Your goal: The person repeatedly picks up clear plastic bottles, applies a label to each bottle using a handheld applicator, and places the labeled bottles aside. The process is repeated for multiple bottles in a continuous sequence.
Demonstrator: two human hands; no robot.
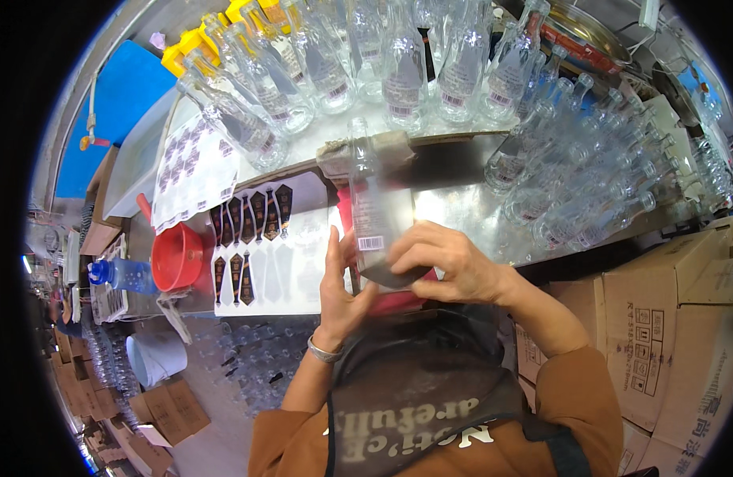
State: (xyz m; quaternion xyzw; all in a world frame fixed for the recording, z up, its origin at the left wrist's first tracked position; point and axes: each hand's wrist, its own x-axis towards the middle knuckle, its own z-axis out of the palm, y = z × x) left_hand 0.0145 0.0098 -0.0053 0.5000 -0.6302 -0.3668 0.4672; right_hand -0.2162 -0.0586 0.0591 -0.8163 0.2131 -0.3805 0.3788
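Observation:
A clear glass bottle with a small barcode label stands nearly upright, slightly blurred, in front of me. My left hand is closed around its lower left side, the thumb near the base. The curled fingers of my right hand press against the bottle's lower right side; its fingertips are partly hidden. A dark, blurred patch shows at the bottle's base, and I cannot tell what it is. To the left lies a white backing sheet with dark tie-shaped stickers. Beyond it is a sheet of barcode labels.
Several glass bottles line the far side of the table, and more crowd the right. A red plastic pot and a blue-capped bottle stand at left. Cardboard boxes are stacked at right; a white bucket stands lower left.

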